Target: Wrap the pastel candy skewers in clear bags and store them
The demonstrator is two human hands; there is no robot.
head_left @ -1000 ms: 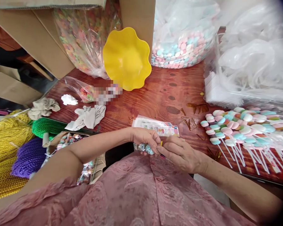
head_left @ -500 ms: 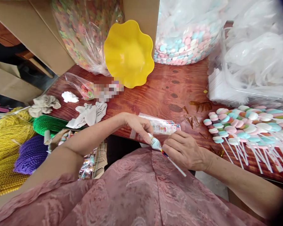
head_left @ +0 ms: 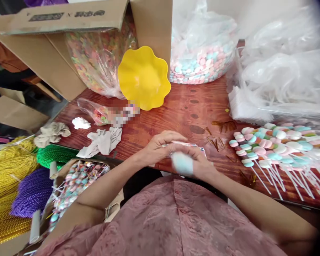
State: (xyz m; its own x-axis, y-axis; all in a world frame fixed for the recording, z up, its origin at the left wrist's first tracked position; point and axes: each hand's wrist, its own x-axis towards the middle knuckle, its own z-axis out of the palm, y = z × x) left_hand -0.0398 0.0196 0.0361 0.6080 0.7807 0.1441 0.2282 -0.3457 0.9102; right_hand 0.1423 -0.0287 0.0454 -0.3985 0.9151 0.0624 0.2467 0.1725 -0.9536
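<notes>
My left hand (head_left: 161, 147) reaches over the printed plastic sleeves (head_left: 196, 145) at the table's front edge, its fingers stretched out towards the right and close against my other hand. My right hand (head_left: 198, 160), smeared by motion, is closed on a marshmallow lollipop (head_left: 181, 163), whose pale blue and white head shows as a blur below the fingers. The lollipop's stick is hidden. Right of my hands, a pile of marshmallow lollipops (head_left: 277, 142) lies with its white sticks towards me. Several brown twist ties (head_left: 217, 142) are scattered between pile and sleeves.
A yellow scalloped bowl (head_left: 145, 78) stands before a bag of ring candies (head_left: 98, 64) and a cardboard box (head_left: 152, 28). Behind are a bag of pastel marshmallows (head_left: 202, 64) and clear plastic bags (head_left: 280, 67). A box of lollipops (head_left: 74, 181) and cord bundles (head_left: 29, 192) stand left.
The lollipop has moved from between both hands into my right hand, its stick now out of sight. My left hand has let go and moved over the sleeves. The view has tilted up.
</notes>
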